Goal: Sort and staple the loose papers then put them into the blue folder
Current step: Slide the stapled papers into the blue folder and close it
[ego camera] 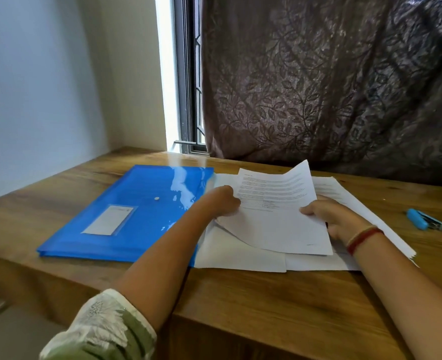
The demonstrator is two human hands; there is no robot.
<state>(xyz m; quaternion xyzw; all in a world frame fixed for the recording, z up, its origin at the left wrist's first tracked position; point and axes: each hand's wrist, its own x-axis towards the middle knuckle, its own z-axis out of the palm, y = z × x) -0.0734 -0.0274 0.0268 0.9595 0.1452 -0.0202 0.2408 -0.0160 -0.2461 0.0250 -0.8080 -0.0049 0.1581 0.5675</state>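
We take the blue folder (136,211) as our mark: it lies flat on the worktop (266,302). Just right of it, touching its edge, the loose papers (240,255) lie spread. Over them a printed sheet (274,211) is lifted. The left hand (222,201) curls its fingers on the edge nearer the folder, and the right hand (336,219) pinches the far edge, thumb on top. The stapler (425,219) lies farther right — well apart from the folder.
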